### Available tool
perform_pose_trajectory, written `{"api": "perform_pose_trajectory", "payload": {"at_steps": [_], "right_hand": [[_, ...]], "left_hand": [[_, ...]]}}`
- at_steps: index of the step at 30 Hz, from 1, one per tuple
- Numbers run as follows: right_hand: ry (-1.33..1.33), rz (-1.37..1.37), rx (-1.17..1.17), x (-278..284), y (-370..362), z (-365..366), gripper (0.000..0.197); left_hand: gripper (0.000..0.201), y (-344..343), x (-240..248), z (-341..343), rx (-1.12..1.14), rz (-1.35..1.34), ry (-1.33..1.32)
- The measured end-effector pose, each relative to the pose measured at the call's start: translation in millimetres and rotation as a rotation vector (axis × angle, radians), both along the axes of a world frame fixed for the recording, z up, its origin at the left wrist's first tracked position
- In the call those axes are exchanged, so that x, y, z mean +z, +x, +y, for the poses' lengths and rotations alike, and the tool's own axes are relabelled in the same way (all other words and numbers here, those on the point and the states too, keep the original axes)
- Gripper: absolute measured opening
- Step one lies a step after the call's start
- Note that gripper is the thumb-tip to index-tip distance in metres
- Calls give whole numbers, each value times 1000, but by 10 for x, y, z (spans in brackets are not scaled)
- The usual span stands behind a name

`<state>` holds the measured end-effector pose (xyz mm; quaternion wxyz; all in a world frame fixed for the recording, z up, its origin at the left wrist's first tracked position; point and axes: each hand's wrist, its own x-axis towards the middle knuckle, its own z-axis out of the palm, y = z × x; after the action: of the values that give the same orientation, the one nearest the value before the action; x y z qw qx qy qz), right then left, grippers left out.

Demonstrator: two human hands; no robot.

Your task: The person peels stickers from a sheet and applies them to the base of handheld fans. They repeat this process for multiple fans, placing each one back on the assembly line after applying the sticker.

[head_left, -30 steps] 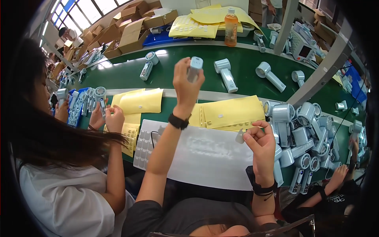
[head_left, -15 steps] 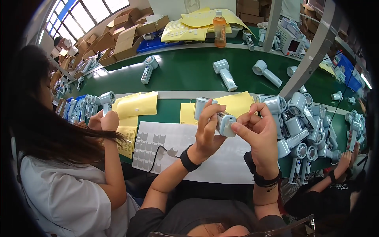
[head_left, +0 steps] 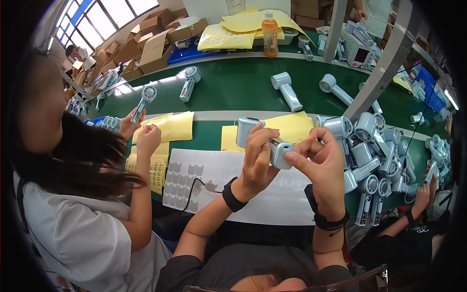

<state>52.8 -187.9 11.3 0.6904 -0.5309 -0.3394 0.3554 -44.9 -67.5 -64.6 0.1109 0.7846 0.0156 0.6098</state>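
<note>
A pale blue handheld fan (head_left: 282, 153) is held up over the bench, its round head (head_left: 247, 132) to the far left and the handle's end turned toward me. My left hand (head_left: 259, 158) is closed around the handle. My right hand (head_left: 321, 163) has its thumb on the handle's end face, with the other fingers curled close by. Whether a small piece sits under that thumb cannot be made out. Below both hands lies a white backing sheet (head_left: 277, 204) with rows of grey stickers (head_left: 182, 182) on its left part.
A heap of handheld fans (head_left: 372, 151) stands right of my right hand. Yellow sheets (head_left: 168, 129) lie along the bench's far edge. Beyond runs a green belt (head_left: 233, 87) with spaced fans. A metal post (head_left: 384, 63) rises at right. Co-workers sit on both sides.
The fan in my hands has turned slightly, showing more of its end face. Fans on the green belt have shifted right. The left co-worker has raised a fan toward the belt.
</note>
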Motion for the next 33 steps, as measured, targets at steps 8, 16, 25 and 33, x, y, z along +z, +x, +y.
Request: {"api": "perform_pose_trajectory", "payload": {"at_steps": [8, 16, 25, 33], "right_hand": [[18, -177, -84, -25, -49, 23, 43], [-231, -746, -313, -492, 82, 177, 45], [-413, -796, 8, -961, -36, 292, 41], [-378, -829, 212, -948, -335, 644, 33]], "left_hand": [[61, -17, 2, 1, 43, 0, 11], [56, 371, 64, 408, -326, 62, -76], [31, 1040, -482, 2443, 221, 710, 341], [42, 685, -945, 2753, 453, 746, 249]]}}
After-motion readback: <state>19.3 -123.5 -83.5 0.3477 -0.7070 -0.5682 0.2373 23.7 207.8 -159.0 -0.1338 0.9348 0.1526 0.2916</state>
